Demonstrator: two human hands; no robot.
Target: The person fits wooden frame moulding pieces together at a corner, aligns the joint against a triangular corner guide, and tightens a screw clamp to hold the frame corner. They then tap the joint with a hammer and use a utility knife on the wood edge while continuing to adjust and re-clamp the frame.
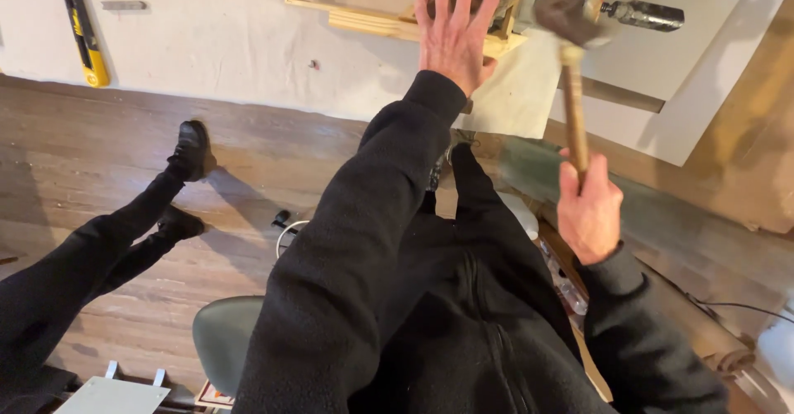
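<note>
**One hammer, one wooden frame, two hands at work**

The left hand (456, 29), fingers spread wide, presses flat on one pale rectangular wooden frame (389, 19) lying on the white cloth-covered surface (231, 42); the frame's upper part is cut off by the picture edge. The right hand (589, 211) is closed around the wooden handle of one dark-headed hammer (569, 42), its blurred head just beside the frame's corner. One yellow-and-black utility knife (83, 33) lies well apart. Two black shoes (188, 153) show on the brown floor.
</note>
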